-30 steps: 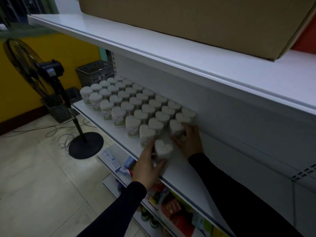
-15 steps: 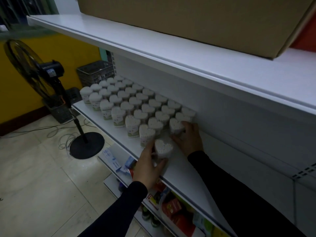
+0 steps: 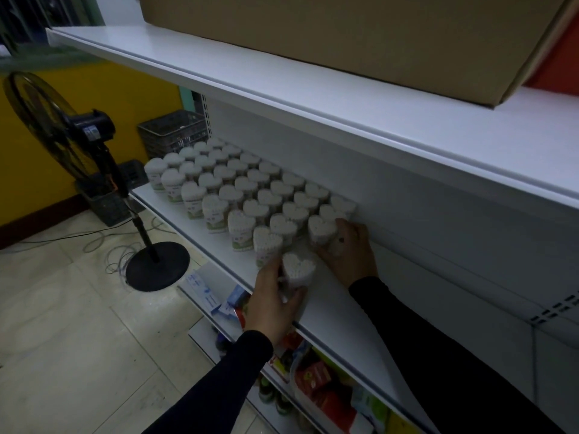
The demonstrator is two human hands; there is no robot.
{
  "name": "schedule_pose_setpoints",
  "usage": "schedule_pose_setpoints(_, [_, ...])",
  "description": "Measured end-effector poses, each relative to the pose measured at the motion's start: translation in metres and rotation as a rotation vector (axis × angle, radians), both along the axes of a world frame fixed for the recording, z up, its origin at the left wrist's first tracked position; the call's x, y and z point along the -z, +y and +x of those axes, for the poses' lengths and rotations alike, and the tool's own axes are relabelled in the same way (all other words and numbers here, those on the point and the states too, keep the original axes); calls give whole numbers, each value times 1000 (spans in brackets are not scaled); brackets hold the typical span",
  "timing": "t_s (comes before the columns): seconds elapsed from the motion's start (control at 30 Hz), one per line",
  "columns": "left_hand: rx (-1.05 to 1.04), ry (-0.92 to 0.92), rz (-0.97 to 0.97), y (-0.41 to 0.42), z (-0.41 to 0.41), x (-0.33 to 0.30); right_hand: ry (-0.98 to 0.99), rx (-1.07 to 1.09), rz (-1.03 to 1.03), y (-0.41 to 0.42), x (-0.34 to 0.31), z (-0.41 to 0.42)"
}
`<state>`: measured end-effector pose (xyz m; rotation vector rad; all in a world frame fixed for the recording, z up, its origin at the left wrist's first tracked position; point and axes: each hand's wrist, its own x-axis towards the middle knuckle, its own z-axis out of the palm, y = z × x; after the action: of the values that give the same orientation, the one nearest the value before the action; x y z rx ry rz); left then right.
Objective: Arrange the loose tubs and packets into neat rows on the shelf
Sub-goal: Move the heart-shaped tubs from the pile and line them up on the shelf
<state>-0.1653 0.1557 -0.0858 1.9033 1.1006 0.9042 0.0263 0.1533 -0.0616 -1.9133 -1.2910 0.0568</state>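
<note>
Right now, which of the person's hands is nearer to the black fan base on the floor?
Left. The left hand grips a tub at the shelf's front edge, closer to the fan base; the right hand lies further back.
</note>
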Motion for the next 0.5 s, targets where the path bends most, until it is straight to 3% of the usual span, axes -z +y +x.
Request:
schedule_pose_setpoints(0.17, [-65, 12, 44, -1, 18, 0, -23, 119, 46, -29, 9, 12])
schedule_pose_setpoints(0.3, [-104, 2, 59, 1, 38, -3, -18, 124, -216, -60, 23, 25])
schedule_pose_setpoints(0.5, [-185, -49, 47, -11, 46, -2, -231, 77, -615, -81, 36, 31])
